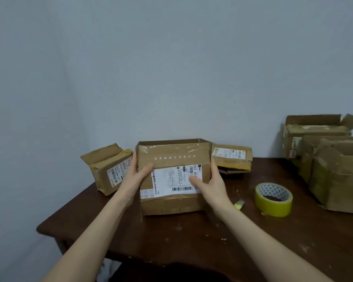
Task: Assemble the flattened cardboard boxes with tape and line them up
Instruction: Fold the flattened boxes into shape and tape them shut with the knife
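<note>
The open box [172, 178] stood upright on the dark wooden surface [171, 247], mouth up, with its shipping label [171, 181] turned toward the person. Both hands clamped it from the sides. The left hand [136, 177] laid its thumb across the front face and reached its fingers round the left wall. The right hand [211, 181] mirrored that on the right wall, thumb on the label. Each grip was thus pinching a front corner of the box between thumb and fingers. That looked like a hold meant to keep the walls square and steer the box without crushing it. Whether the base rested fully on the surface or was raised a touch could not be told from this angle.

Just left of the open box sat a small box [108, 169], tilted, one flap raised. Behind the open box's right corner lay a flat box [231, 157], low and crumpled. Well to the right, the stacked boxes [334, 159] were gathered by the wall [171, 68].

The roll of tape [273, 198] lay flat to the right of the open box, between it and the stack. That kept it close to the right hand, a sensible spot for a tool likely to be wanted again. A small yellow scrap [239, 204] lay between the roll and the open box.

The open box appeared formed, so the step in hand was probably setting it in line.
</note>
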`<state>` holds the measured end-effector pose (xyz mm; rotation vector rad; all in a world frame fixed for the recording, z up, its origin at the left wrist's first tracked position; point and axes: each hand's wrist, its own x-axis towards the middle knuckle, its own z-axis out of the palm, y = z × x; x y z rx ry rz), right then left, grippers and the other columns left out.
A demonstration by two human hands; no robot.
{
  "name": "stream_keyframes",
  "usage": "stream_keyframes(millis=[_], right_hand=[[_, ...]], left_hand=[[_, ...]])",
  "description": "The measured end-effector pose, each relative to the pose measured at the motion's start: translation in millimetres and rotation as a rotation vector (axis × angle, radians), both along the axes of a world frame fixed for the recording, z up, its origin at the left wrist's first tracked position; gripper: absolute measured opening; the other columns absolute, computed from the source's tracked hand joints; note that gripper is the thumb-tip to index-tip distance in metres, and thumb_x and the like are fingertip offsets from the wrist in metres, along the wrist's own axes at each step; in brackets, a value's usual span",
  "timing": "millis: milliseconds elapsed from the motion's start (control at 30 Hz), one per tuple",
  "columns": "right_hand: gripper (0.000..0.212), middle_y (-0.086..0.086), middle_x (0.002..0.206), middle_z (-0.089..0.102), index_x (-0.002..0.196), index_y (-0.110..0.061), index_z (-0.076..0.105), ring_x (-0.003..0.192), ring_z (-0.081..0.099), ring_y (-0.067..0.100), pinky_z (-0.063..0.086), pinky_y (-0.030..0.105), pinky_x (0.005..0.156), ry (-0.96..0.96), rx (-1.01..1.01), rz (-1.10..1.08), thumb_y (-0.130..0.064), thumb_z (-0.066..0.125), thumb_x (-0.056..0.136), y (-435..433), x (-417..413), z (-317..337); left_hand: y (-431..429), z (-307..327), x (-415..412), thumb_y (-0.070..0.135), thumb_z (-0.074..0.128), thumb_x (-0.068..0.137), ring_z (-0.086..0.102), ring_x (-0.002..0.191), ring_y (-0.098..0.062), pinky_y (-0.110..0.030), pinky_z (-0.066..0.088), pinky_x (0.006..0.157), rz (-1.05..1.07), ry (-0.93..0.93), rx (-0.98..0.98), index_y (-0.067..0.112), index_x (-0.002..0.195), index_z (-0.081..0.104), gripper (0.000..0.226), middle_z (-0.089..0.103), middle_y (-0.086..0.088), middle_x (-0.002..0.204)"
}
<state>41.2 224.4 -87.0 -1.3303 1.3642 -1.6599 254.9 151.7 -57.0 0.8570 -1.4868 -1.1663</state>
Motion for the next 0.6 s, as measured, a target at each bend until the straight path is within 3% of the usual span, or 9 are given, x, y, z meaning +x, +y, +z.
stream_keyframes(millis=[67,133,233,300,400,500,600], right_hand=[[0.091,-0.016,0.123,0.056,0.151,-0.038,0.020,0.111,0.055,0.002,0.046,0.033,0.100,0.088,-0.008,0.017,-0.024,0.076,0.081,0.0,-3.6,-0.9],[0.091,-0.007,0.137,0.048,0.150,-0.040,0.021,0.123,0.048,0.010,0.043,0.039,0.105,0.187,-0.018,-0.007,-0.033,0.077,0.078,0.6,-12.3,3.7],[0.085,-0.006,0.146,0.038,0.145,-0.047,0.023,0.132,0.037,0.012,0.035,0.036,0.108,0.271,-0.094,-0.024,-0.035,0.075,0.080,-2.8,-22.4,23.6],[0.083,-0.005,0.145,0.037,0.146,-0.043,0.024,0.131,0.035,0.010,0.031,0.026,0.104,0.355,-0.135,-0.026,-0.031,0.075,0.082,-3.4,-26.8,36.4],[0.079,-0.009,0.145,0.039,0.148,-0.035,0.030,0.126,0.035,0.003,0.028,0.021,0.099,0.405,-0.124,-0.016,-0.028,0.074,0.083,-4.5,-32.4,42.1],[0.080,-0.011,0.149,0.036,0.149,-0.036,0.029,0.132,0.034,0.004,0.033,0.026,0.103,0.336,-0.101,0.030,-0.026,0.073,0.083,-4.2,-39.3,40.7],[0.080,-0.008,0.150,0.038,0.148,-0.041,0.028,0.135,0.038,0.013,0.040,0.040,0.108,0.268,-0.078,0.065,-0.025,0.073,0.083,-4.1,-41.3,39.1]], left_hand=[[2.1,5.0,4.9,0.061,0.083,0.043,0.068,0.098,-0.014,-0.027,0.056,0.075,-0.009,-0.030,0.009,0.029,0.145,0.031,0.119,0.063,0.000,0.121],[5.5,8.1,8.7,0.055,0.084,0.051,0.064,0.107,-0.014,-0.020,0.054,0.075,0.043,-0.157,-0.042,0.028,0.143,0.035,0.108,0.060,0.004,0.124],[6.7,14.9,8.6,0.028,0.081,0.073,0.038,0.133,-0.012,-0.029,0.040,0.102,0.182,-0.287,-0.237,0.033,0.150,0.021,0.098,0.033,0.009,0.150],[7.3,28.5,1.8,0.030,0.083,0.070,0.029,0.137,-0.010,-0.032,0.031,0.110,0.258,-0.442,-0.367,0.035,0.150,0.019,0.102,0.024,0.008,0.154],[4.2,45.4,-0.4,0.038,0.086,0.062,0.037,0.132,-0.018,-0.035,0.036,0.106,0.333,-0.762,-0.391,0.031,0.127,0.056,0.072,0.028,0.001,0.145],[-1.1,43.0,8.9,0.028,0.086,0.064,0.046,0.120,-0.017,-0.031,0.047,0.094,0.241,-0.731,-0.432,0.021,0.094,0.067,0.036,0.037,0.005,0.135],[1.1,39.5,15.0,0.014,0.081,0.072,0.048,0.120,-0.013,-0.008,0.042,0.081,0.136,-0.631,-0.463,0.016,0.084,0.065,0.020,0.040,0.009,0.138]])
